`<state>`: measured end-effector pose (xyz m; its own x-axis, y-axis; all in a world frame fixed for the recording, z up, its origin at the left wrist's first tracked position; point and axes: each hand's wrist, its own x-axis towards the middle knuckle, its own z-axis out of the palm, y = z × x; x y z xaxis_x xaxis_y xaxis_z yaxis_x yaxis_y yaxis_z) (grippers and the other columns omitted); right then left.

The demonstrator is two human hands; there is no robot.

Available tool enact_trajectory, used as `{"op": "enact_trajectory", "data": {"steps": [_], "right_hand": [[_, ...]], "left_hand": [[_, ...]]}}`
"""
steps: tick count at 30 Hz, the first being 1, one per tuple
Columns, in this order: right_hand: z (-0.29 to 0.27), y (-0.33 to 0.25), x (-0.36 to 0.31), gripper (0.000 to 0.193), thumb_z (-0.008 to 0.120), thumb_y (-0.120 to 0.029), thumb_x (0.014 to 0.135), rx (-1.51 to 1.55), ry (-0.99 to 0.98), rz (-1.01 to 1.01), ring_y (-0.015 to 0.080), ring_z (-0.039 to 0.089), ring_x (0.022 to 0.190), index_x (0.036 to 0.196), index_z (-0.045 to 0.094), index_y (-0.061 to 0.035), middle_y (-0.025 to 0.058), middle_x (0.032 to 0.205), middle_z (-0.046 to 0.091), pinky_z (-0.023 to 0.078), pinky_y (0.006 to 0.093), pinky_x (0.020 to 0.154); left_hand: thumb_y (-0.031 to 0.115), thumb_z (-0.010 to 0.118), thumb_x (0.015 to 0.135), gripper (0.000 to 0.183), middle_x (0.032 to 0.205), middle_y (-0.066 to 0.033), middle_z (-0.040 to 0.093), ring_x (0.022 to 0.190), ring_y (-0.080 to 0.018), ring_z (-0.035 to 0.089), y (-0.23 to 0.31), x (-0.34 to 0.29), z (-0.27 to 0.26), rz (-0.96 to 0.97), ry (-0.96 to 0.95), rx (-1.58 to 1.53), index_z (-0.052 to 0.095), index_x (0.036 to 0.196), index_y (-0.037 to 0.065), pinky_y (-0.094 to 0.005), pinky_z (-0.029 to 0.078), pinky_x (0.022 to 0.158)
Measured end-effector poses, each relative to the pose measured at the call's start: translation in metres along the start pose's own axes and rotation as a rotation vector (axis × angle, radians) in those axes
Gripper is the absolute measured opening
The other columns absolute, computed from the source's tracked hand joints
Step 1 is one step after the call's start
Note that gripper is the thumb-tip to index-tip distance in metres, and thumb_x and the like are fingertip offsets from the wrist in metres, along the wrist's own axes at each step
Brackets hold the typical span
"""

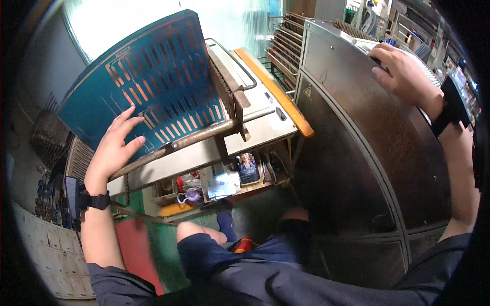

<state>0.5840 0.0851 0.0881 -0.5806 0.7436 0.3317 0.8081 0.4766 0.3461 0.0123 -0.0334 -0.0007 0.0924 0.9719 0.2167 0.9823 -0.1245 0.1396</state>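
Observation:
My left hand is raised before a large teal panel with rows of copper-coloured, elongated shapes. Its fingers are spread, the index fingertip at the panel's face; whether it presses on it I cannot tell. The panel stands tilted upright behind a worn metal bar on a pale worktable. Over to the right, my right hand rests at the top edge of a tall metal cabinet, thumb apart from the fingers. Its fingertips are partly hidden, and I see nothing held in it. Both wrists carry black straps.
Under the worktable, an open shelf holds a purple-handled item, papers and a phone-like card with a portrait. An orange rail edges the table. Slotted racks stand behind the cabinet. My legs are close below the shelf.

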Motion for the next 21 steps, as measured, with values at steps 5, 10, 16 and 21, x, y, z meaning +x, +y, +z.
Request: {"op": "enact_trajectory", "data": {"steps": [5, 10, 16, 21], "right_hand": [[0.000, -0.004, 0.000, 0.034, 0.058, -0.020, 0.095, -0.003, -0.047, 0.016, 0.0402, 0.061, 0.115, 0.121, 0.061, 0.0021, 0.0208, 0.120, 0.063, 0.049, 0.0469, 0.101], [0.009, 0.001, 0.000, 0.034, 0.059, -0.020, 0.095, 0.004, -0.001, -0.027, 0.0400, 0.060, 0.116, 0.120, 0.061, 0.0031, 0.0217, 0.118, 0.063, 0.047, 0.0461, 0.104], [0.021, 0.012, 0.009, 0.033, 0.060, -0.019, 0.093, 0.063, 0.040, -0.062, 0.0401, 0.060, 0.115, 0.117, 0.061, 0.0042, 0.0218, 0.116, 0.064, 0.046, 0.0457, 0.102], [0.031, 0.016, 0.010, 0.033, 0.060, -0.018, 0.093, 0.105, 0.050, -0.035, 0.0399, 0.061, 0.113, 0.116, 0.061, 0.0050, 0.0217, 0.114, 0.064, 0.047, 0.0451, 0.101]], "left_hand": [[0.021, 0.069, 0.092, 0.050, 0.164, -0.0131, 0.037, 0.149, -0.0343, 0.038, -0.002, -0.001, -0.001, -0.032, -0.022, 0.033, 0.059, 0.140, 0.009, -0.0431, 0.034, 0.120], [0.021, 0.069, 0.093, 0.050, 0.164, -0.0126, 0.037, 0.150, -0.0339, 0.038, 0.001, 0.005, 0.005, -0.034, -0.051, -0.012, 0.058, 0.141, 0.010, -0.0429, 0.034, 0.120], [0.018, 0.069, 0.091, 0.050, 0.160, -0.0146, 0.042, 0.147, -0.0344, 0.042, 0.000, 0.009, 0.014, -0.029, -0.053, -0.036, 0.060, 0.139, 0.010, -0.0428, 0.037, 0.119], [0.017, 0.069, 0.091, 0.051, 0.158, -0.0169, 0.045, 0.145, -0.0344, 0.044, -0.001, 0.017, 0.016, 0.028, -0.031, -0.037, 0.058, 0.140, 0.008, -0.0420, 0.037, 0.118]]}}
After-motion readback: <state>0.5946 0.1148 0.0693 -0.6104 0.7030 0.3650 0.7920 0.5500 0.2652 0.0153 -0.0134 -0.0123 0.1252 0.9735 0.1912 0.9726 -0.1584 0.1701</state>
